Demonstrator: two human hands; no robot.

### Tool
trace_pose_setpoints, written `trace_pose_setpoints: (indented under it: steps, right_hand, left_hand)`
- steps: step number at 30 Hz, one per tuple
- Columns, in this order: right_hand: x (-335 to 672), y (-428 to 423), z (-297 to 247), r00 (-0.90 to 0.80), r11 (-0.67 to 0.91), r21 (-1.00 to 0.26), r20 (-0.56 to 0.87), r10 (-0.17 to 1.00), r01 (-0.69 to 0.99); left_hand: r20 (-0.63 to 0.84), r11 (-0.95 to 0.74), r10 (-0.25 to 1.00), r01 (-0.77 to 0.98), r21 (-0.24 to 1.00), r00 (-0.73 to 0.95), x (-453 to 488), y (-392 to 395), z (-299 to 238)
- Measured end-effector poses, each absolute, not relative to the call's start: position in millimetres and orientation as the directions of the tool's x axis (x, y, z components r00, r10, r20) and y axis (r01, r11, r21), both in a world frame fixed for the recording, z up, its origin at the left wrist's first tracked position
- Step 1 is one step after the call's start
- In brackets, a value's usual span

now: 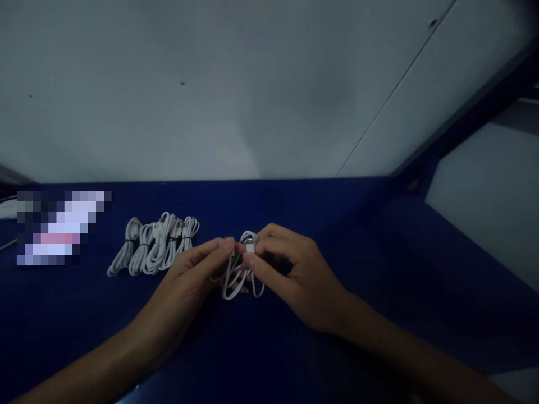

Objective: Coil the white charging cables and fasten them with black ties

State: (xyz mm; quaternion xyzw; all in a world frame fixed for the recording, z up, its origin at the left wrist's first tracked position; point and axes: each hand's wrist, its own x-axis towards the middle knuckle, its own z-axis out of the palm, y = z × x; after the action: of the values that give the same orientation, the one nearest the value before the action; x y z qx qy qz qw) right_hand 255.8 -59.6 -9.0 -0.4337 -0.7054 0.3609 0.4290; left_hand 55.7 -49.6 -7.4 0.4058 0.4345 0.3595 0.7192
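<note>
Between my two hands hangs a white USB cable [231, 290], gathered in loose loops just above the blue table. My left hand [197, 266] pinches one part of it between thumb and forefinger. With thumb and fingers, my right hand [295, 264] grips the cable near its white plug [251, 247], whose metal end points up. Some fingers are hidden behind the loops. Left of my hands lies a row of several coiled white cables [158, 244], bound with dark ties around their middles.
The blue table [337, 224] runs back to a pale grey wall [210, 112]. At the far left sits a blurred-out bright object [67, 227], with a white item [8, 207] and a thin cord beside it. A dark blue frame [455, 140] rises at right.
</note>
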Motion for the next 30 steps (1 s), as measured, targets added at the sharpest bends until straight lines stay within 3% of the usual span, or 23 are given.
trace_pose_setpoints:
  steps: [30]
  right_hand:
    - [256.0, -59.8, -8.9, -0.296, 0.385, -0.865, 0.294, 0.909, 0.323]
  left_hand:
    - [-0.343, 0.419, 0.87, -0.166, 0.892, 0.354, 54.7, -50.1, -7.5]
